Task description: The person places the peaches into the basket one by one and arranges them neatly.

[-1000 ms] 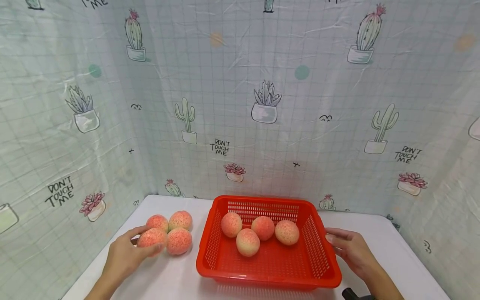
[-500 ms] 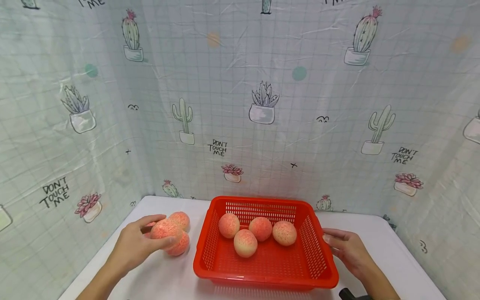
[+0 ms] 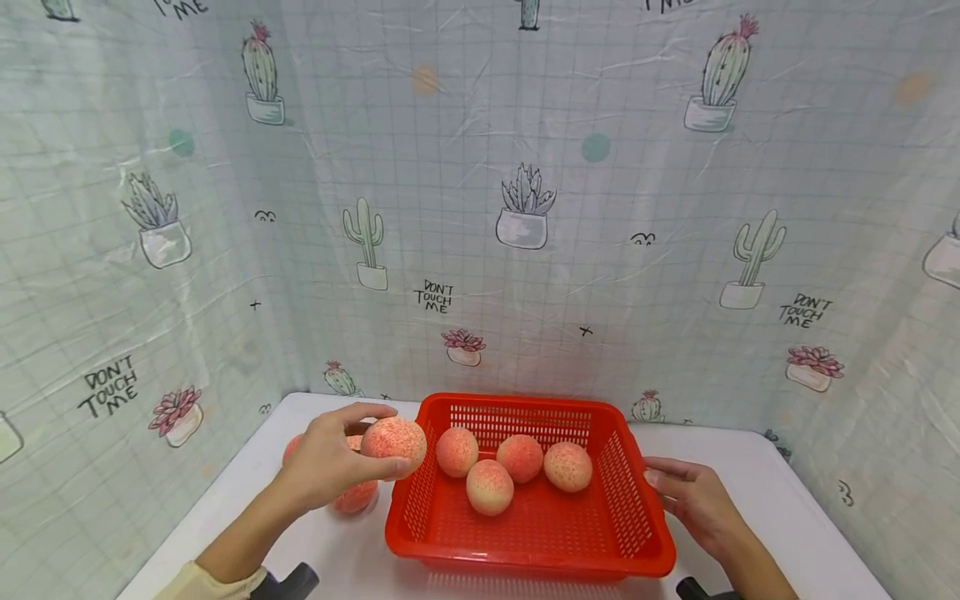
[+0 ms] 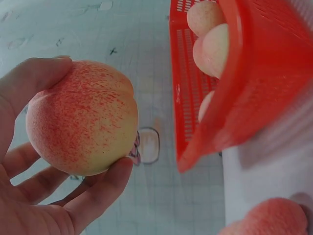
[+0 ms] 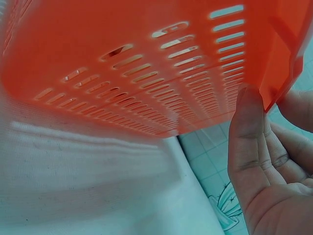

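Observation:
My left hand (image 3: 326,458) grips a pink-and-yellow peach (image 3: 393,447) between thumb and fingers, raised beside the left rim of a red plastic basket (image 3: 528,557). The left wrist view shows this peach (image 4: 83,117) large, with the thumb on one side and curled fingers on the other. Several peaches (image 3: 491,487) sit inside the basket, mostly towards its back. At the basket's right side, my right hand (image 3: 697,500) holds the rim. In the right wrist view, thumb and fingers pinch the basket's edge (image 5: 274,73) from both sides.
Left of the basket, more peaches (image 3: 354,498) lie on the white table (image 3: 322,554), partly hidden behind my left hand. A cactus-print curtain (image 3: 480,208) encloses the table at the back and sides. Dark wrist straps (image 3: 288,583) show at the bottom edge.
My left hand has lifted its peach from the group on the table and carried it right, up to the basket's left rim. The right hand keeps its hold on the basket.

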The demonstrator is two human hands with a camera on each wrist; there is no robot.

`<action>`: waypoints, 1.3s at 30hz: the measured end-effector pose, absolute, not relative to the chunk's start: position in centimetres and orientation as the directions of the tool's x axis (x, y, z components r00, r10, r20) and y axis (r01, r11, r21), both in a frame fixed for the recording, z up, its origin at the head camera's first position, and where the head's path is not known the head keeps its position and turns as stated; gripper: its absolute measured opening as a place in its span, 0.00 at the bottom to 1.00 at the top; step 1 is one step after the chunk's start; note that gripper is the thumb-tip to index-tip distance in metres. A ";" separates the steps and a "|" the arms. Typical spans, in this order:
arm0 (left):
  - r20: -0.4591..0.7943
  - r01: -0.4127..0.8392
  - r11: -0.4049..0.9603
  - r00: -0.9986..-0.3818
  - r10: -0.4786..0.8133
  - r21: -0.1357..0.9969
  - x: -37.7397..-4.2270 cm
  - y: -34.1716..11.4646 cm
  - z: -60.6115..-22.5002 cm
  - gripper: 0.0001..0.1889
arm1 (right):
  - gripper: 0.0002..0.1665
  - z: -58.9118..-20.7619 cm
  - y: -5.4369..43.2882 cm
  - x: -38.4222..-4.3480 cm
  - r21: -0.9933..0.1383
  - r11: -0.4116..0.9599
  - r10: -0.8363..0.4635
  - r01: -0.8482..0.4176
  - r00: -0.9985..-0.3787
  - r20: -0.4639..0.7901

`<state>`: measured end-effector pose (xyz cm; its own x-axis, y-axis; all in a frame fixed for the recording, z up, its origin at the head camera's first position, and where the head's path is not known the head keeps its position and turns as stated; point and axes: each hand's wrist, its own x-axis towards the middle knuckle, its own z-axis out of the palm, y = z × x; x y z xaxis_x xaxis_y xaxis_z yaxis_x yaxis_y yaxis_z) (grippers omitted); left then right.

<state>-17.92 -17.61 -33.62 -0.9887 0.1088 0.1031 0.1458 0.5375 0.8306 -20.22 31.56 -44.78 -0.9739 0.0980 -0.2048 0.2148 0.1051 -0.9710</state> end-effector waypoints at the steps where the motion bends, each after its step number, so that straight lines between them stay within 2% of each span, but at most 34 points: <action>1: 0.108 0.157 0.534 -0.987 0.121 0.831 -18.1 -17.2 -33.4 0.35 | 0.35 -44.8 31.6 -20.2 -0.971 0.103 0.100 0.217 -0.973 -0.207; 15: 0.111 0.220 0.502 -0.965 0.238 0.836 -19.7 -13.4 -32.7 0.31 | 0.35 -44.7 31.4 -20.2 -0.969 0.113 0.110 0.220 -0.972 -0.208; 25: 0.163 0.316 0.449 -0.924 0.347 0.836 -20.9 -11.5 -33.2 0.28 | 0.36 -44.7 31.4 -20.2 -0.970 0.120 0.115 0.211 -0.974 -0.198; 39: 0.128 0.294 0.441 -0.921 0.367 0.848 -21.6 -9.7 -33.9 0.30 | 0.35 -44.7 31.3 -20.1 -0.970 0.154 0.118 0.188 -0.978 -0.171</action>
<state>-21.60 -9.74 -33.88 -0.9212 0.3674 0.1280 0.2938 0.4413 0.8479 -20.14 31.29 -44.69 -0.9781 0.1183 -0.1711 0.1884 0.1544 -0.9699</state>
